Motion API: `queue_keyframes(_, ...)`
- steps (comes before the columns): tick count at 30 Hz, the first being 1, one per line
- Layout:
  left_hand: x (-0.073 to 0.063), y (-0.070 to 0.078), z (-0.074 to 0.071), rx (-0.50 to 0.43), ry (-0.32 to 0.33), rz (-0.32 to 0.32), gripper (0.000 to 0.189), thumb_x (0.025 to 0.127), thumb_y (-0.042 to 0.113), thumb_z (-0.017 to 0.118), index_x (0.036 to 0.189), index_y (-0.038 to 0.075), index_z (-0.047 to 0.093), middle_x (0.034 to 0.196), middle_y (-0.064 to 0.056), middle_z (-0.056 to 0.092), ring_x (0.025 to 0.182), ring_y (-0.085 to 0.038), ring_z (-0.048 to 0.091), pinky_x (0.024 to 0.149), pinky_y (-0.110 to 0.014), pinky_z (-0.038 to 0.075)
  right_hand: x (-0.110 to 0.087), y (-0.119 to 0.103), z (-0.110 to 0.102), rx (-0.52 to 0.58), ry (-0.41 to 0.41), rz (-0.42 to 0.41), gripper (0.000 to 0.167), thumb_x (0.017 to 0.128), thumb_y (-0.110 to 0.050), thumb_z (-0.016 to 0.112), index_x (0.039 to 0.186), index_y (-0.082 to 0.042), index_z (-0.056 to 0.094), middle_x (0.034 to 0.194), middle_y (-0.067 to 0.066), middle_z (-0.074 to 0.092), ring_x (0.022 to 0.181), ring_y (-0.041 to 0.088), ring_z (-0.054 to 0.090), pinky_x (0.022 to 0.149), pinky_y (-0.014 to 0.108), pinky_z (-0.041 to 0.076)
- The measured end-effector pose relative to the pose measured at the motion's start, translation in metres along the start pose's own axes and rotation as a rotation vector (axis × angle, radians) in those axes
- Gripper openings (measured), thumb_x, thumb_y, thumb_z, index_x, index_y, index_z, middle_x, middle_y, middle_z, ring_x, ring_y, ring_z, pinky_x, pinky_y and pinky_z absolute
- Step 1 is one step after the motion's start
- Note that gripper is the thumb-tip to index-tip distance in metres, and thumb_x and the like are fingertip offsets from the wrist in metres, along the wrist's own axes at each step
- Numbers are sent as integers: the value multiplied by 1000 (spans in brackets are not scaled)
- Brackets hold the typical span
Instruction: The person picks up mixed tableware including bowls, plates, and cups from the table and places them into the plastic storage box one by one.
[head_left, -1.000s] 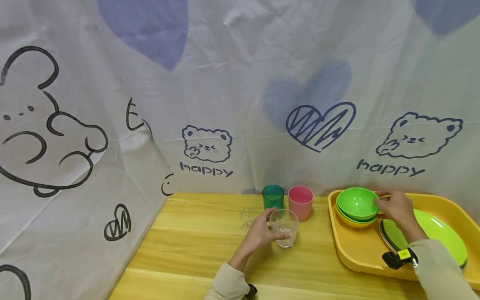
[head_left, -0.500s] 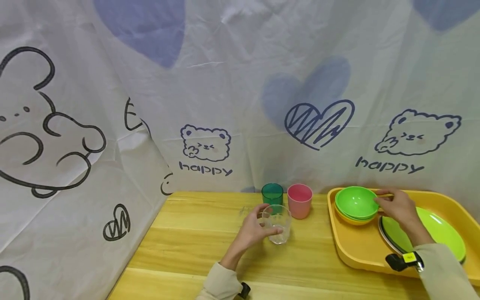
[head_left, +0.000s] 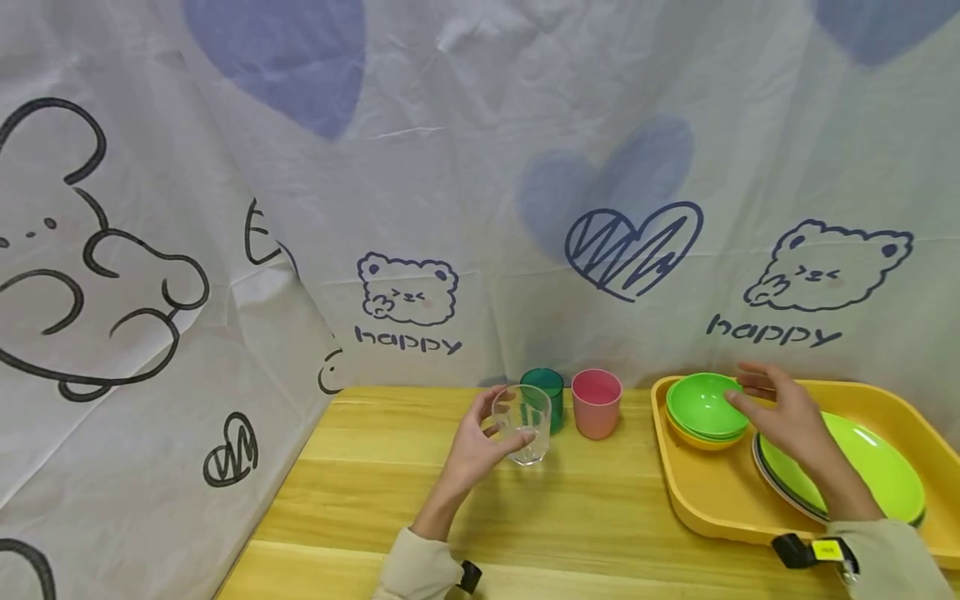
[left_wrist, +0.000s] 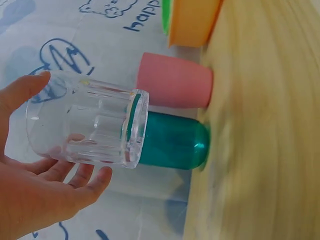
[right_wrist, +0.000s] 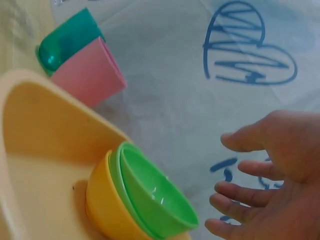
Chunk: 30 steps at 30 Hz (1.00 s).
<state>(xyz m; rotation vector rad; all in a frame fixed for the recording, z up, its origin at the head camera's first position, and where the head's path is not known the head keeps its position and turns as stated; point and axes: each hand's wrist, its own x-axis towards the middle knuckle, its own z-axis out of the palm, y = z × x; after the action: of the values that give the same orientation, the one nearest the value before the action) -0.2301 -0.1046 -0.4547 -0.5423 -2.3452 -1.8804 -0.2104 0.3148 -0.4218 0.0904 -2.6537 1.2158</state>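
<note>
My left hand (head_left: pixel 474 442) grips a clear tumbler (head_left: pixel 522 425) between thumb and fingers, upright and lifted above the wooden table. In the left wrist view the tumbler (left_wrist: pixel 85 120) overlaps a teal cup (left_wrist: pixel 172 141) standing behind it. A pink cup (head_left: pixel 597 405) stands right of the teal one. Over the yellow tray, my right hand (head_left: pixel 787 417) has its fingers spread beside a stack of bowls (head_left: pixel 705 407), green on top and yellow at the bottom. The right wrist view shows a gap between that hand (right_wrist: pixel 280 185) and the top green bowl (right_wrist: pixel 160 195).
The yellow tray (head_left: pixel 701 512) takes up the right side of the table. Stacked plates (head_left: pixel 873 462), lime green on top, lie in it under the right forearm. A printed cloth (head_left: pixel 480 183) hangs behind the table and along its left.
My left hand has carried the tumbler leftward and up, towards the front of the teal cup. My right hand has let go of the top green bowl's rim and opened its fingers.
</note>
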Motion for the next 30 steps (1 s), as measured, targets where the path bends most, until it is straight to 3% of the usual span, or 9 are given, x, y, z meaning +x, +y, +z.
queue_keyframes(10, -5, 11, -19, -73, -38, 16, 77, 86, 14, 83, 153, 15, 45, 149, -10, 52, 138, -35, 47, 115, -59, 37, -13, -34, 14, 47, -7, -112, 72, 100, -28, 70, 152, 7, 35, 145, 34, 47, 129, 53, 48, 100, 64, 43)
queue_keyframes(15, -6, 17, -24, -85, -34, 5, 81, 86, 14, 83, 156, 11, 42, 150, -8, 52, 139, -32, 46, 115, -60, 36, -17, -52, 21, 108, -35, -123, 77, 97, -28, 73, 154, 4, 33, 148, 30, 45, 133, 49, 45, 103, 63, 42)
queue_keyframes(20, -7, 21, -27, -93, -27, 6, 80, 84, 11, 83, 152, 8, 43, 149, -8, 54, 138, -31, 47, 114, -60, 37, -22, -60, 29, 121, -39, -176, 75, 95, -27, 76, 154, -1, 37, 147, 25, 49, 131, 44, 50, 101, 55, 47)
queue_keyframes(25, -7, 25, -27, -86, -39, 17, 75, 83, 11, 85, 148, 13, 48, 146, -5, 57, 136, -28, 49, 114, -58, 38, -28, -67, 38, 161, -41, -216, 71, 94, -25, 77, 152, -6, 41, 146, 18, 52, 129, 39, 53, 98, 38, 55)
queue_keyframes(30, -6, 27, -24, -86, -70, 44, 74, 83, 10, 85, 148, 16, 50, 145, -4, 59, 135, -26, 50, 113, -56, 39, -33, -76, 46, 213, -67, -206, 73, 93, -26, 78, 153, -9, 41, 146, 16, 52, 131, 38, 52, 100, 41, 52)
